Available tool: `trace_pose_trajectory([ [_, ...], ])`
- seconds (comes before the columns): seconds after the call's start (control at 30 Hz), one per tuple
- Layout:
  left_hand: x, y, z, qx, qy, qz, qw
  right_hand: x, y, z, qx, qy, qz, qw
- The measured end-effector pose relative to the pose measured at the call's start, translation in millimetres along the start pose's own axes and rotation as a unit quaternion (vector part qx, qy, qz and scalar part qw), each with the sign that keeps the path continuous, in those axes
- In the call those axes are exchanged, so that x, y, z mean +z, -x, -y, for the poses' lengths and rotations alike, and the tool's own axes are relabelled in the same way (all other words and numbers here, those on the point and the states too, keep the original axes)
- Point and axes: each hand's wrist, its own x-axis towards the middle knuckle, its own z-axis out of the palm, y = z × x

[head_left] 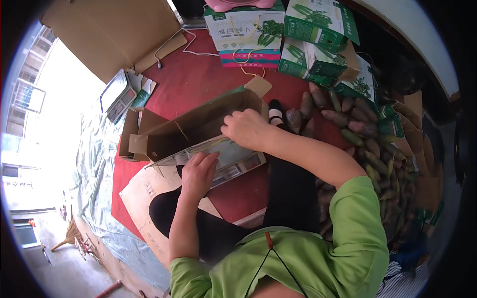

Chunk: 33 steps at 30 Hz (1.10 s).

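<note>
A long open cardboard box (196, 129) with a printed outer side lies in front of me, its inside bare brown card. My right hand (247, 130) is closed at the near top edge of this box, toward its right end, with the fingertips curled down. Lower and to the left, my left hand (199, 174) has its fingers bent together against the near printed panel. Whatever lies under the right fingers is hidden. A black marker-like object with a white band (275, 113) stands just right of the box.
Many long green and brownish-purple radishes (365, 129) are heaped at the right. Printed boxes (243, 32) are stacked at the back. A digital scale (119, 97) sits at the left on the red cloth (189, 74). Flat cardboard (149, 208) lies beside my knee.
</note>
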Motion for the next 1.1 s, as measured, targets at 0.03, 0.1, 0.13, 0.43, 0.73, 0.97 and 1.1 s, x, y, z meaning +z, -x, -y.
trace_pose_trajectory([
  [0.03,-1.0,0.5,-1.9,0.031,0.01,-0.031,0.999,-1.7,3.0,0.1,0.001,-0.002,0.003,1.0],
  [0.1,-6.3,7.6,3.3,0.044,0.004,-0.067,0.997,-6.6,10.8,-0.3,-0.012,0.023,0.037,0.999],
  [0.13,-14.5,5.1,0.4,0.057,-0.053,-0.106,0.991,-10.0,14.2,-1.7,-0.006,0.023,0.043,0.999],
  [0.43,-18.0,1.9,0.5,-0.053,-0.207,0.039,0.976,-9.0,38.9,1.0,0.023,-0.024,0.029,0.999],
  [0.73,-10.5,6.2,-7.7,-0.044,-0.258,0.072,0.962,-43.6,68.7,-26.9,0.087,-0.18,-0.124,0.972],
  [0.97,-5.8,9.3,-13.4,-0.079,-0.19,0.129,0.97,-37.1,225.1,-81.7,0.451,-0.241,-0.197,0.836],
  [1.1,1.3,9.4,-6.5,-0.093,-0.172,0.157,0.968,47.5,332.4,-50.1,0.569,-0.301,-0.167,0.747],
])
